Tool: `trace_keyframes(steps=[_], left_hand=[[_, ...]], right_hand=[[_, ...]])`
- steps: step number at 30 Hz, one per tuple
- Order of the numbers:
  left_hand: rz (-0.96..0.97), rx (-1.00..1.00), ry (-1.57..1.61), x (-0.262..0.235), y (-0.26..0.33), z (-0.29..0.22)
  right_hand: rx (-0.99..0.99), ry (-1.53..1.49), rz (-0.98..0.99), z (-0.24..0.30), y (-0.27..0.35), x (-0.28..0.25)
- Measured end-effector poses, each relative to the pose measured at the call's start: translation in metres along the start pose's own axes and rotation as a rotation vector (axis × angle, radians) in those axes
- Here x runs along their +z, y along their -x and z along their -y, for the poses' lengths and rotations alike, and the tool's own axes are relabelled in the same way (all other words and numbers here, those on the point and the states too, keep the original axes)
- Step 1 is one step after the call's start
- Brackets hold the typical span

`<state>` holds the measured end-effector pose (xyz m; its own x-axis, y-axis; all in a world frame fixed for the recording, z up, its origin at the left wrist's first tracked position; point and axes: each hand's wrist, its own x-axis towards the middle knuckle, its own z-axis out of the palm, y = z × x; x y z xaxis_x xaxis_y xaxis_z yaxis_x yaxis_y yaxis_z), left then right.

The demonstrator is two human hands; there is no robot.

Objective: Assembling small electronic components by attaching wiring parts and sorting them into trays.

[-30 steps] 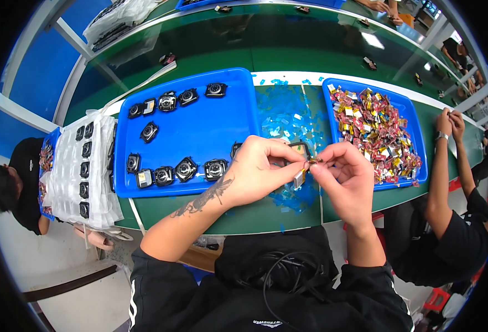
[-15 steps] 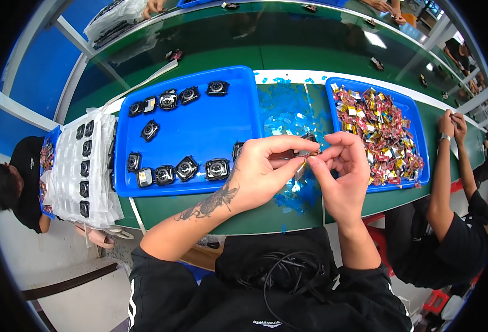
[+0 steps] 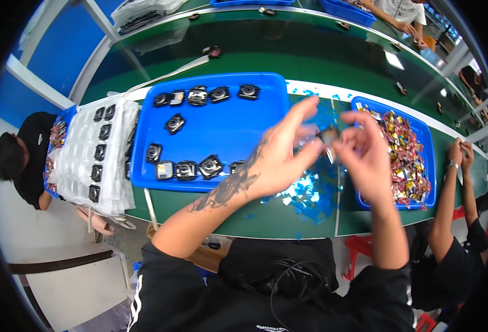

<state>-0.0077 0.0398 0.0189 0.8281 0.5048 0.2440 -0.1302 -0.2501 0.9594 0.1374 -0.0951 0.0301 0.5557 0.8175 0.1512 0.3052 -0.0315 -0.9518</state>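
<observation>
**Both hands meet over blue scraps, between two trays**

From my remote view, the wide blue tray (image 3: 227, 133) holds black watch-like modules (image 3: 211, 166) spaced well apart: a row along its far side, one in the middle, more along the near side. Two pieces there show pale faces. The smaller blue tray (image 3: 432, 177) to the right is heaped with small parts (image 3: 407, 155) in red, yellow and silver. On the far left, a white, film-like tray stack (image 3: 72, 160) carries six black units.

I see the left hand (image 3: 288, 146) reach in palm inward, tattooed forearm slanting up from the lower edge, index finger raised and well apart from the thumb. The right hand (image 3: 366, 157) faces it, fingers curled and blurred. A small dark part with a silvery piece (image 3: 330, 138) sits between the two hands, above the blue film scraps (image 3: 305, 193). I cannot tell which fingers are clamped on it, or whether the right fingertips are together.

White lettering runs across the black shirt (image 3: 310, 310) at the bottom; any markings on the small parts are too tiny for me to read.
</observation>
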Motion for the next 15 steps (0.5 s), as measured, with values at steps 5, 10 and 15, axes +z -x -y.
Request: trace_keyframes(steps=[5, 10, 15], left_hand=[[-0.184, 0.11, -1.131, -0.048, -0.025, 0.045], [-0.074, -0.113, -1.236, -0.049, -0.018, 0.066], [-0.186, -0.005, -1.288, -0.047, -0.019, 0.066]], right_hand=[[0.175, 0.288, 0.026, -0.017, -0.143, -0.031], [0.281, 0.398, -0.123, -0.093, -0.218, -0.033], [0.281, 0.576, -0.14, -0.102, -0.213, -0.044]])
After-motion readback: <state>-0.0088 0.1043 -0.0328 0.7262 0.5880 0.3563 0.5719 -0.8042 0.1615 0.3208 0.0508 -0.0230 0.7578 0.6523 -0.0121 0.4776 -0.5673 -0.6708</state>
